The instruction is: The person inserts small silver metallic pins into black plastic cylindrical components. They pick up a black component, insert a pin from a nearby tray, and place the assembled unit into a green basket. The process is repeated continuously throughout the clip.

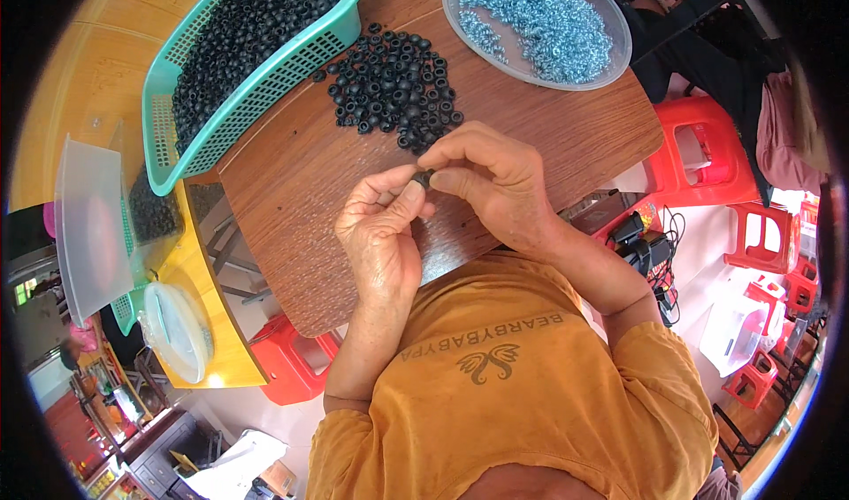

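Over the near side of the brown wooden table point(305, 235), my two hands meet fingertip to fingertip. Thumb and forefinger of my left hand point(382, 226) pinch a small round black piece point(424, 180). The thumb and forefinger of my right hand point(500, 182) close on the same piece from the other side, and the fingertips cover much of it. Just beyond my fingers lies a loose heap of black ring-shaped pieces point(389, 84), each with a hole in its middle.
A turquoise slotted basket point(256, 93) full of black pieces stands far left. Far right is a clear oval tray point(623, 53) of small shiny blue pieces. Red plastic stools point(707, 146) flank the table. On the left, a yellow table point(225, 341) bears a whitish lid point(181, 328).
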### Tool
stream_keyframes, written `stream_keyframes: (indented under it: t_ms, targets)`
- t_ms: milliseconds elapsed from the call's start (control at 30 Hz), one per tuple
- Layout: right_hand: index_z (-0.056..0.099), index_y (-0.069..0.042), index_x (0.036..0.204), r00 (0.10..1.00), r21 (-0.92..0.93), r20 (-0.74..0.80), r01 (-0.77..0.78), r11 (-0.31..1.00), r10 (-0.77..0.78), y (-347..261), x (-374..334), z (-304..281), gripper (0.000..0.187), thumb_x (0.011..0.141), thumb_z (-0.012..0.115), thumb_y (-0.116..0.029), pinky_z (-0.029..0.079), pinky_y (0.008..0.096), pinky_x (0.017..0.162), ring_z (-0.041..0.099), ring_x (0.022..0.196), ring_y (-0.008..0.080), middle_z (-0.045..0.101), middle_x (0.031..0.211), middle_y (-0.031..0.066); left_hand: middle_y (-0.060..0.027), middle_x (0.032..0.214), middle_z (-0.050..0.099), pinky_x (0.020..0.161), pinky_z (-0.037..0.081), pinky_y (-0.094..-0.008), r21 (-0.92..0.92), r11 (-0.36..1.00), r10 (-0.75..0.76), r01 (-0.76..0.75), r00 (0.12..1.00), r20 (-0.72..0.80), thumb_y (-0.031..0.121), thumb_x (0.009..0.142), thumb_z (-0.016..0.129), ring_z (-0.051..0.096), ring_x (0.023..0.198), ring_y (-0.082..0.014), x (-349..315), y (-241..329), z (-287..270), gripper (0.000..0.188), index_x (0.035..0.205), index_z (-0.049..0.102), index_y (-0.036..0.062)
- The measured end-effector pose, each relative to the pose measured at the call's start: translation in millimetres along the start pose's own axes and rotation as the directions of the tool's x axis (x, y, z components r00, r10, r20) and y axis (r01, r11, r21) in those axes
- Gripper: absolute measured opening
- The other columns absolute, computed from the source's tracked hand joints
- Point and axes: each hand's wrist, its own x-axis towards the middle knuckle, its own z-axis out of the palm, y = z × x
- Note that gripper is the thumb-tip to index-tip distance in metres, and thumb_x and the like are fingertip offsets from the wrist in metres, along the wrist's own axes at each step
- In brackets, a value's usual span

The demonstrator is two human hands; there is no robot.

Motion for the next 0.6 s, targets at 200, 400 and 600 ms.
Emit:
stream_keyframes:
  t_ms: [200,400,600]
  targets:
    - [0.067,-0.002,0.091,0.991,-0.051,0.003,0.134,0.99,-0.134,10,1,-2,0.021,0.072,0.067,0.007,0.045,0.0237,0.067,0.058,0.08,0.0133,0.061,0.087,0.0053,-0.0117,0.088,0.065,0.062,0.052,-0.0242,0.01,1.0,0.005,-0.004,1.0,-0.016,-0.006,0.08,0.064,0.061,0.068,-0.0144,0,1,3,0.014,0.094,0.061,-0.0043]
    - [0.065,-0.003,0.09,0.962,-0.151,-0.131,0.221,0.964,-0.241,8,-4,7,0.023,0.068,0.069,0.004,0.047,0.0325,0.066,0.059,0.077,0.0253,0.062,0.083,0.0102,-0.0107,0.083,0.064,0.06,0.051,-0.0232,-0.053,0.996,-0.078,0.075,0.996,-0.045,-0.005,0.081,0.064,0.06,0.064,-0.0138,2,-1,6,0.012,0.092,0.062,-0.0037]
    - [0.062,0.0,0.093,0.908,-0.26,-0.155,0.342,0.903,-0.389,12,-9,14,0.033,0.061,0.07,0.006,0.048,0.0344,0.063,0.058,0.077,0.0286,0.061,0.086,0.0132,-0.0072,0.072,0.062,0.052,0.042,-0.0212,-0.074,0.993,-0.097,0.092,0.993,-0.064,-0.004,0.079,0.066,0.051,0.055,-0.0099,2,1,10,0.008,0.087,0.064,-0.0038]
